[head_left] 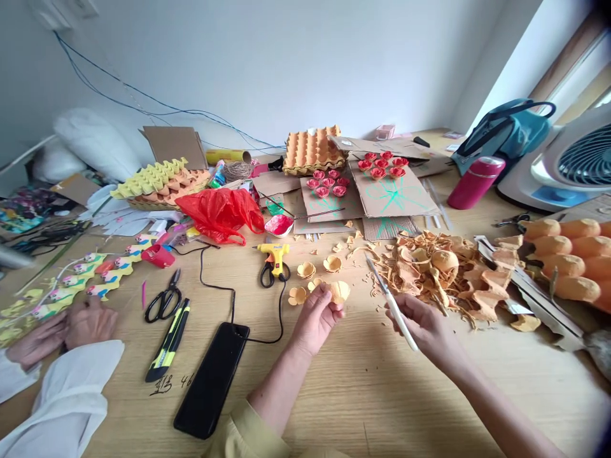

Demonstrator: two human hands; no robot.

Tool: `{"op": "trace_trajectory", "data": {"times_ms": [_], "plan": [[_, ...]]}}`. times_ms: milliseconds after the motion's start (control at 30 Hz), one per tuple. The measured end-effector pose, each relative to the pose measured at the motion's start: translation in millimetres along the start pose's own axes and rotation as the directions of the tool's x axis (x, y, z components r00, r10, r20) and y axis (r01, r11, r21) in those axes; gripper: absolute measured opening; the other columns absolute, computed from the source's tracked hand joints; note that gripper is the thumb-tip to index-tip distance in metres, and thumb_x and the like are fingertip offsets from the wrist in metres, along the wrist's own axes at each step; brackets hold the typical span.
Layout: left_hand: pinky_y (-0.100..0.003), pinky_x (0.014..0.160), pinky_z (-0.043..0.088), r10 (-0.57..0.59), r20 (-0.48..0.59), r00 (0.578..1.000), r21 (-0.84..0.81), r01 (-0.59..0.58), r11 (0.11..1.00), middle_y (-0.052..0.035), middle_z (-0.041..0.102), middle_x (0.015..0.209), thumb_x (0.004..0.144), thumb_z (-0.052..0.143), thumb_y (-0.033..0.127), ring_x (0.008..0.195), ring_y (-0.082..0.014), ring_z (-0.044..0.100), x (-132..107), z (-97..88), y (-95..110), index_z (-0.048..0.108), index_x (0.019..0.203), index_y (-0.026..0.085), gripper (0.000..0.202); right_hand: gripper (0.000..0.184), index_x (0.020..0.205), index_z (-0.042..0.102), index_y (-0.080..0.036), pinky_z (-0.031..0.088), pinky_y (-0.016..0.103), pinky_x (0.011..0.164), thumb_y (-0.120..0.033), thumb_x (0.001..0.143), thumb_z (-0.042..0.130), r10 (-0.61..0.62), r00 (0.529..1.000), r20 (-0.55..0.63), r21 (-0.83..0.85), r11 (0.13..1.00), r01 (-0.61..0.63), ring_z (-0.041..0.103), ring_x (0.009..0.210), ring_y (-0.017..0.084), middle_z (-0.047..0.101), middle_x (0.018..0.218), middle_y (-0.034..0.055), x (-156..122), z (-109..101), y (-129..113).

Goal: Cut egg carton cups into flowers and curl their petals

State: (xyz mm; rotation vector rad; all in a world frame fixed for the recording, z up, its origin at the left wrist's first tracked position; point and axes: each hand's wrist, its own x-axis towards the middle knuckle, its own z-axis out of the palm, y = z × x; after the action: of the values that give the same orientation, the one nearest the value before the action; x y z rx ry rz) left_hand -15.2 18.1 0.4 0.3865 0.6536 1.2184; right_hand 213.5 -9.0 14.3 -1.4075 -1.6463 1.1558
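My left hand [315, 318] is closed, thumb and fingers pinching an orange egg-carton cup [339, 292] with a slit line in it. In my right hand [420, 327] is a white-handled craft knife [400, 318], its thin metal blade pointing up and away, apart from the cup. Just beyond my left hand sit cut petal-shaped cups [332, 264] [298, 295], one partly hidden by my fingers. Past the knife lies a heap of orange carton scraps [405, 261], with small crumbs on the table around it.
A yellow glue gun [274, 256], black scissors [165, 300], a box cutter [168, 340] and a phone [212, 380] lie to the left. Behind are red paper flowers [327, 182] on cardboard. Uncut egg carton [568, 254] stands right. A co-worker's hands [90, 323] are at far left.
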Motion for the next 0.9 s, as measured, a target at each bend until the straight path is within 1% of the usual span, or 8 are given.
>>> {"op": "trace_trajectory", "data": {"times_ms": [100,200,333,533,633,733,800,900], "plan": [[-0.022,0.057,0.05,-0.094,0.053,0.994,0.061,0.091,0.994,-0.001,0.066,0.078,0.069,0.087,0.032,0.064,-0.0101,0.061,-1.7,5.0,-10.3,0.059,0.085,0.017,0.036,0.04,0.087,0.057,-0.021,0.043,0.027,0.056,-0.059,0.084,0.065,0.028,0.999,0.017,0.242,0.97,-0.031,0.051,0.061,0.015,0.056,0.069,-0.001,22.2,9.1,-4.7],[-0.02,0.056,0.049,-0.134,0.064,0.989,0.043,0.132,0.99,-0.0014,0.067,0.081,0.071,0.086,0.029,0.061,-0.0082,0.061,-2.1,6.4,-18.1,0.058,0.085,0.016,0.034,0.042,0.097,0.059,-0.021,0.051,0.031,0.073,-0.054,0.077,0.076,-0.049,0.998,-0.042,0.289,0.956,0.059,0.06,0.081,0.019,0.066,0.088,0.0037,33.6,16.9,-2.5],[-0.018,0.055,0.047,-0.153,0.046,0.987,0.009,0.153,0.988,-0.0008,0.067,0.081,0.069,0.086,0.025,0.06,-0.0071,0.06,-0.5,5.6,-23.9,0.057,0.082,0.017,0.034,0.047,0.104,0.059,-0.023,0.053,0.037,0.084,-0.056,0.075,0.077,-0.04,0.998,-0.041,0.373,0.926,0.052,0.063,0.091,0.023,0.07,0.102,0.0078,34.6,19.3,0.8],[-0.019,0.051,0.042,-0.209,0.068,0.976,0.109,0.201,0.973,-0.0021,0.067,0.081,0.069,0.081,0.022,0.055,-0.007,0.058,0.1,2.5,-25.8,0.059,0.089,0.016,0.03,0.048,0.107,0.055,-0.025,0.053,0.035,0.078,-0.055,0.076,0.076,0.021,1.0,0.024,0.425,0.905,-0.029,0.063,0.083,0.021,0.067,0.092,0.005,30.8,17.0,8.8],[-0.019,0.042,0.032,-0.217,0.106,0.97,0.242,0.186,0.952,-0.0011,0.067,0.077,0.073,0.077,0.031,0.044,-0.0058,0.052,-1.3,0.9,-23.6,0.061,0.094,0.016,0.031,0.04,0.109,0.053,-0.024,0.051,0.033,0.078,-0.049,0.083,0.072,-0.008,0.997,0.072,0.376,0.926,-0.02,0.06,0.083,0.019,0.064,0.091,0.0029,26.5,18.5,12.7],[-0.019,0.037,0.024,-0.179,0.092,0.98,0.424,0.124,0.897,0.0014,0.064,0.072,0.076,0.078,0.04,0.037,-0.0026,0.045,-3.1,0.5,-21.6,0.061,0.088,0.015,0.032,0.03,0.104,0.053,-0.024,0.048,0.032,0.078,-0.043,0.087,0.069,-0.059,0.993,0.103,0.256,0.966,0.031,0.058,0.084,0.018,0.062,0.091,0.0017,22.6,19.5,10.1],[-0.019,0.037,0.024,-0.144,0.078,0.987,0.502,0.086,0.86,0.0046,0.059,0.066,0.074,0.08,0.041,0.035,-0.0018,0.042,-4.2,0.7,-20.8,0.059,0.083,0.016,0.034,0.025,0.097,0.053,-0.023,0.047,0.032,0.077,-0.042,0.088,0.066,-0.105,0.992,0.071,0.139,0.986,0.095,0.057,0.084,0.019,0.061,0.089,0.0018,21.1,18.4,6.1],[-0.018,0.037,0.021,-0.068,0.057,0.996,0.487,0.032,0.873,0.0087,0.05,0.057,0.074,0.08,0.042,0.035,-0.0018,0.039,-4.4,0.6,-18.9,0.056,0.082,0.017,0.035,0.02,0.091,0.054,-0.022,0.044,0.031,0.071,-0.04,0.09,0.062,-0.2,0.978,-0.057,-0.107,0.975,0.193,0.052,0.076,0.018,0.058,0.082,0.0017,19.7,14.1,2.9]]}}
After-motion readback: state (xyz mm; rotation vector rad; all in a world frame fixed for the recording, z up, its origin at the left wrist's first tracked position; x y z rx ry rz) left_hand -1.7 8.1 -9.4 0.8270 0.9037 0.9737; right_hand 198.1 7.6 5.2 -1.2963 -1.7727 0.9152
